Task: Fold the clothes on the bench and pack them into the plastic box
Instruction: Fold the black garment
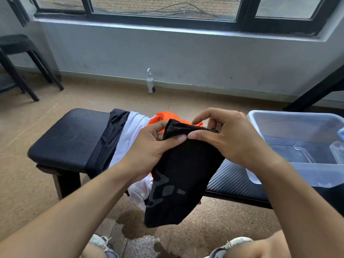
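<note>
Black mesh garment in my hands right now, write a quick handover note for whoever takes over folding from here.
Left hand and right hand both pinch the top edge of the black mesh garment, held up above the bench; its lower part hangs past the front edge.
On the bench: another black mesh garment, a white garment and an orange garment, all unfolded.
Plastic box sits at the bench's right end; no folded clothes visible in it.
Done: one garment picked up.
Left: fold it, pack it, then the other three.
</note>
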The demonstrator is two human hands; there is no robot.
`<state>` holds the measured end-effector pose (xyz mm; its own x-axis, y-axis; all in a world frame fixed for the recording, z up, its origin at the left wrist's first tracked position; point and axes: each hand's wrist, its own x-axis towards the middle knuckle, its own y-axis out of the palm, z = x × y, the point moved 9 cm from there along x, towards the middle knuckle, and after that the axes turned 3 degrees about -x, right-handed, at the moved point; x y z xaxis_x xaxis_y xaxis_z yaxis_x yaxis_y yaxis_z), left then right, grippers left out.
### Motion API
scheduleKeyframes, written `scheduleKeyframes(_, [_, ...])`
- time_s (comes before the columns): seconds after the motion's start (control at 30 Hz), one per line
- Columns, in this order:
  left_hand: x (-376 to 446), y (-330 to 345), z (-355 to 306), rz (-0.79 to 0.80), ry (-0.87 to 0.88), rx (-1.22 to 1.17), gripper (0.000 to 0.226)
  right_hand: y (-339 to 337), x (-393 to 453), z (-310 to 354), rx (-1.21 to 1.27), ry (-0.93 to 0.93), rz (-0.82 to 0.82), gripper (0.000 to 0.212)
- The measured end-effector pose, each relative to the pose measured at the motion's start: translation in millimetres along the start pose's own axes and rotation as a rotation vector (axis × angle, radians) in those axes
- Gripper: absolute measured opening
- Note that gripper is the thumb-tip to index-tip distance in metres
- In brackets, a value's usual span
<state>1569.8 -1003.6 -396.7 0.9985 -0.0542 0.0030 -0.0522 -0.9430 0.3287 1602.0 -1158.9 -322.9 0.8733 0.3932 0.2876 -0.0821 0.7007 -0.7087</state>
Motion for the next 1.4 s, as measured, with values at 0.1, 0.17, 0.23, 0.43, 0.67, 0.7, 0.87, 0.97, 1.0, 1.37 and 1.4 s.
scheduleKeyframes(0.1, [1.3,-1.4,1.2,-0.024,-0.008,-0.001,0.023,0.6,0.7,-4.8,-0.013,0.030,0.025,0.025])
scheduleKeyframes(0.17, [1.9,1.4,2.0,0.004,-0.009,0.002,0.021,1.9,0.2,-5.3,-0.109,0.022,0.043,0.037])
scheduleKeyframes(0.23, [1.7,4.5,2.0,0.042,-0.019,0.010,0.018,8.6,-1.4,-10.7,-0.161,0.053,0.140,0.048])
scheduleKeyframes(0.43, [3.0,-1.2,-4.5,0.094,-0.034,0.076,0.011,32.3,-12.7,-26.3,0.047,0.231,0.478,0.044])
scheduleKeyframes(0.67, [2.3,-1.7,-11.3,0.072,0.039,0.235,0.024,36.3,-10.0,-8.6,0.061,0.130,0.339,0.033])
scheduleKeyframes(0.7, [2.8,-1.3,-9.0,0.069,0.035,0.252,0.025,37.5,-8.0,-6.6,0.052,0.099,0.301,0.028])
scheduleKeyframes(0.87, [4.6,1.3,14.6,0.212,-0.112,0.355,0.036,18.7,-0.5,-1.0,0.102,0.086,0.210,0.014])
scheduleKeyframes(0.97, [-3.3,5.4,41.5,0.374,-0.212,0.583,0.034,-6.2,6.9,8.5,0.186,0.053,0.136,0.007])
scheduleKeyframes(1.0, [-5.9,5.6,47.8,0.393,-0.226,0.613,0.033,-14.3,9.5,10.3,0.209,0.049,0.107,0.006])
scheduleKeyframes(1.37, [-9.4,2.9,48.5,0.398,-0.311,0.484,0.022,-80.7,38.4,0.5,0.300,0.200,-0.222,0.009])
scheduleKeyframes(1.4, [-8.9,2.0,48.1,0.385,-0.299,0.513,0.018,-78.8,40.1,3.8,0.295,0.206,-0.194,0.009])
